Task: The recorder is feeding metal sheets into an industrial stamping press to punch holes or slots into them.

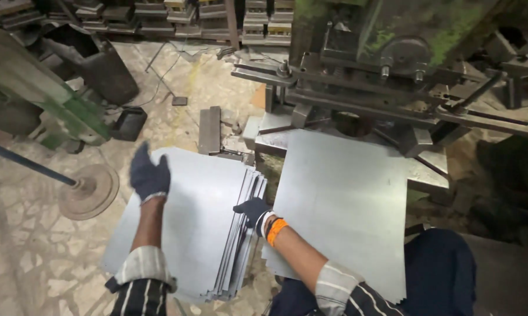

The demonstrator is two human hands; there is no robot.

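My left hand (148,174), in a dark glove, hovers with fingers spread over the far end of a stack of grey metal sheets (188,228) lying on the floor. My right hand (252,209), also gloved, with an orange band at the wrist, grips the right edge of that stack, where the sheet edges fan out. To the right, a second pile of metal sheets (346,199) rests on the bed of a green press machine (387,64), reaching toward my lap.
A round metal disc (91,188) on a blue rod lies on the stone floor at left. A dark bin (103,67) and a black box (129,122) stand behind it. A metal bar (209,130) lies beyond the stack. Stacked dies line the back shelf (176,17).
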